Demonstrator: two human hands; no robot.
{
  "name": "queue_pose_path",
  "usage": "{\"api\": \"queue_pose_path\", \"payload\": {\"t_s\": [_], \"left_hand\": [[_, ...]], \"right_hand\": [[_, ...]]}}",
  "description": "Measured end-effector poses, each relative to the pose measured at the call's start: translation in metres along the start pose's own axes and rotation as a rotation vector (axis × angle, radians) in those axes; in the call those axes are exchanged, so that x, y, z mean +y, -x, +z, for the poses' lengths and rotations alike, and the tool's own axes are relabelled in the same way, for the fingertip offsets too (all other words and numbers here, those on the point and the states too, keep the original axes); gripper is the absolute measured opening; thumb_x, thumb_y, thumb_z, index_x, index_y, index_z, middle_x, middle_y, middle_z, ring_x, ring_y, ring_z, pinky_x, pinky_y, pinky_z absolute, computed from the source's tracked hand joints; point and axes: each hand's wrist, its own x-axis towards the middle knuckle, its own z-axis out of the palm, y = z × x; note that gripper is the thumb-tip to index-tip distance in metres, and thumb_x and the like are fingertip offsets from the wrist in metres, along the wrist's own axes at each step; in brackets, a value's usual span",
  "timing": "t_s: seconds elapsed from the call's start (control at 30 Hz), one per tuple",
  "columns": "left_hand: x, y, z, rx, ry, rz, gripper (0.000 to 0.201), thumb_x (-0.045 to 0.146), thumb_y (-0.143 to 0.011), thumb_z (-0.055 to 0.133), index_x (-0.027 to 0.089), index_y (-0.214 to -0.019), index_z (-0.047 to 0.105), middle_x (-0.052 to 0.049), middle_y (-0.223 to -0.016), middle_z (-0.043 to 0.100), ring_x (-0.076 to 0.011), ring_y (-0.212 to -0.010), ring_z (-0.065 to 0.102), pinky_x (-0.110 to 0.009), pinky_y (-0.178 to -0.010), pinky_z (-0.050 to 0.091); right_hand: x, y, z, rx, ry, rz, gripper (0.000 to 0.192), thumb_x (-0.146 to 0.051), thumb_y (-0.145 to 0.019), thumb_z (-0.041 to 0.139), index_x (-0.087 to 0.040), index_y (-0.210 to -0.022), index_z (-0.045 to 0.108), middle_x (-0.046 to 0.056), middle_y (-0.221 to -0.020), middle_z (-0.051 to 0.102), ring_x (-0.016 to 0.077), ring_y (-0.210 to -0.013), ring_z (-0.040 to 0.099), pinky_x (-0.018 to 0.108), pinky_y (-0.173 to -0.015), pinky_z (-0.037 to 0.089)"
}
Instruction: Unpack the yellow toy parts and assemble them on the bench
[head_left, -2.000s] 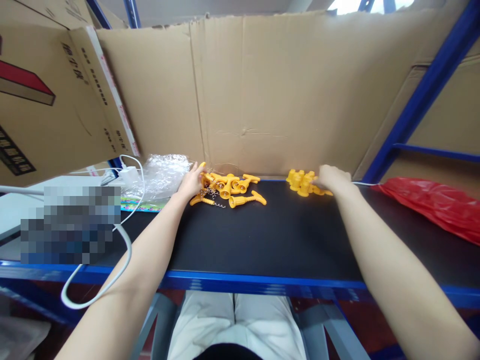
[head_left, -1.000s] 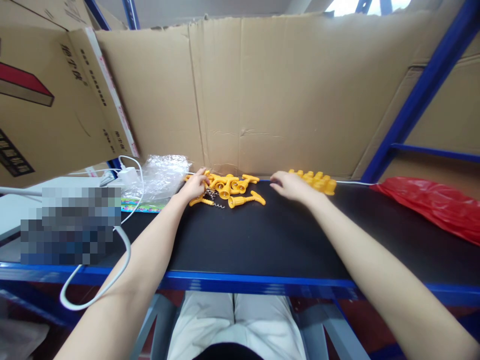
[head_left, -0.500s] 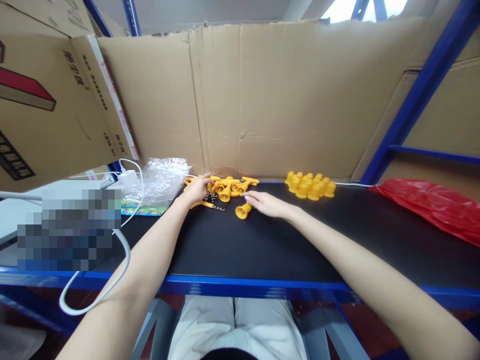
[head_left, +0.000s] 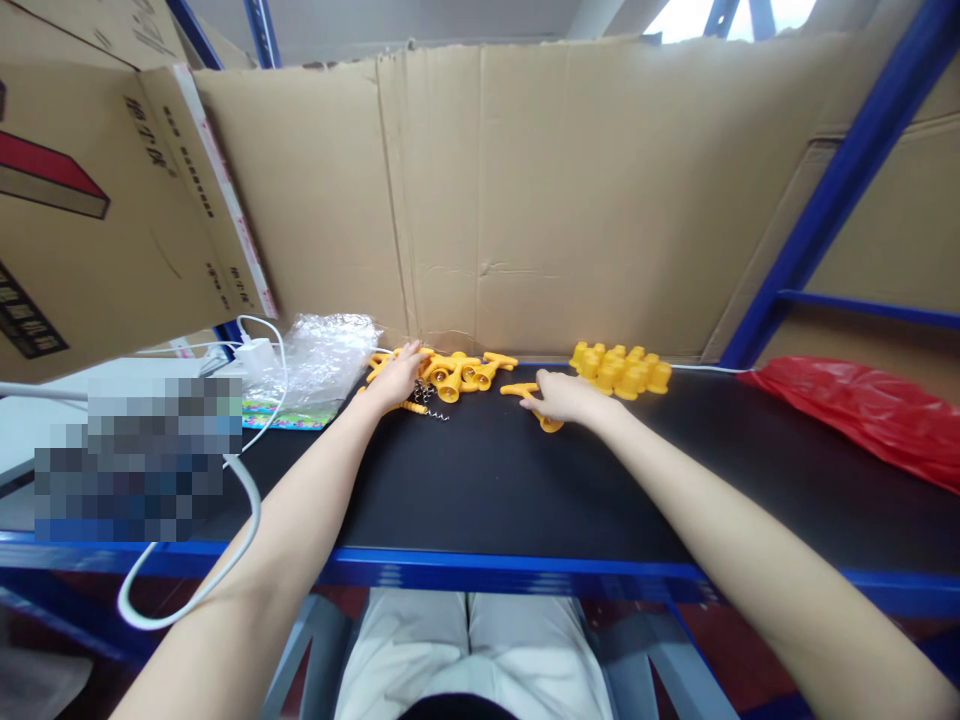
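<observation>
My right hand (head_left: 564,397) is closed around a yellow plastic corkscrew part (head_left: 551,425), its round bell end low and its bar-like handle reaching out to the left past my fingers. To the left, my left hand (head_left: 397,378) lies over the near-left side of a pile of similar yellow corkscrew parts (head_left: 450,392), fingers stretched out on them. Metal spiral screws (head_left: 437,415) show below the pile, one joined to a ribbed yellow handle (head_left: 412,407). What lies under my left palm is hidden.
Behind my right hand, yellow cup-shaped pieces (head_left: 630,378) stand in a tight group. A red plastic bag (head_left: 862,410) lies at the right, clear plastic wrap (head_left: 322,360) at the left. Cardboard (head_left: 562,200) walls off the back of the black tabletop (head_left: 487,490). A white cable (head_left: 251,530) loops at left.
My right hand has moved right with the yellow corkscrew part, away from the pile and closer to the cup-shaped pieces. My left hand stays at the pile, its fingers slightly more raised.
</observation>
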Motion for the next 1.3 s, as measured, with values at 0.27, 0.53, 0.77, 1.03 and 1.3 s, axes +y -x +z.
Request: {"api": "queue_pose_path", "payload": {"t_s": [0.27,0.53,0.77,1.03,1.3], "left_hand": [[0.015,0.0,-0.011,0.157,-0.09,0.123,0.034,0.015,-0.088,0.037,0.015,-0.116,0.055,-0.013,-0.144,0.037,-0.0226,-0.133,0.034,-0.043,-0.109,0.028],[0.089,0.011,-0.035,0.172,-0.002,0.342,0.044,0.041,-0.092,0.039,0.021,-0.131,0.044,-0.008,-0.112,0.063,-0.018,-0.099,0.06,-0.031,-0.087,0.045],[0.115,0.016,-0.032,0.105,-0.128,0.313,0.045,0.044,-0.085,0.05,0.023,-0.125,0.048,-0.008,-0.098,0.066,-0.0193,-0.083,0.065,-0.028,-0.071,0.047],[0.114,0.012,-0.029,0.179,-0.217,0.216,0.035,0.028,-0.084,0.049,0.019,-0.117,0.053,-0.008,-0.091,0.066,-0.0173,-0.076,0.064,-0.026,-0.066,0.046],[0.121,0.013,-0.033,0.157,-0.121,0.186,0.035,0.027,-0.078,0.051,0.02,-0.112,0.055,-0.006,-0.088,0.067,-0.018,-0.077,0.064,-0.026,-0.067,0.045]], "right_hand": [[0.0,0.007,-0.01,0.001,0.118,0.01,0.023,-0.025,-0.081,0.049,-0.014,-0.093,0.065,0.016,-0.103,0.066,0.029,-0.092,0.063,0.037,-0.074,0.042],[-0.004,0.012,-0.013,0.536,0.134,-0.273,0.022,-0.025,-0.089,0.039,-0.014,-0.095,0.057,0.013,-0.097,0.063,0.0241,-0.086,0.058,0.035,-0.075,0.031],[-0.011,0.011,-0.01,0.709,0.144,-0.516,0.028,-0.024,-0.094,0.031,-0.013,-0.097,0.057,0.013,-0.097,0.06,0.0219,-0.089,0.052,0.034,-0.082,0.026],[-0.013,0.008,-0.005,0.577,0.093,-0.383,0.03,-0.026,-0.095,0.031,-0.012,-0.108,0.054,0.014,-0.099,0.063,0.0239,-0.09,0.054,0.036,-0.081,0.026],[-0.015,0.014,-0.013,0.644,0.112,-0.375,0.02,-0.024,-0.091,0.04,-0.014,-0.101,0.054,0.015,-0.1,0.06,0.0262,-0.092,0.05,0.036,-0.077,0.028]]}}
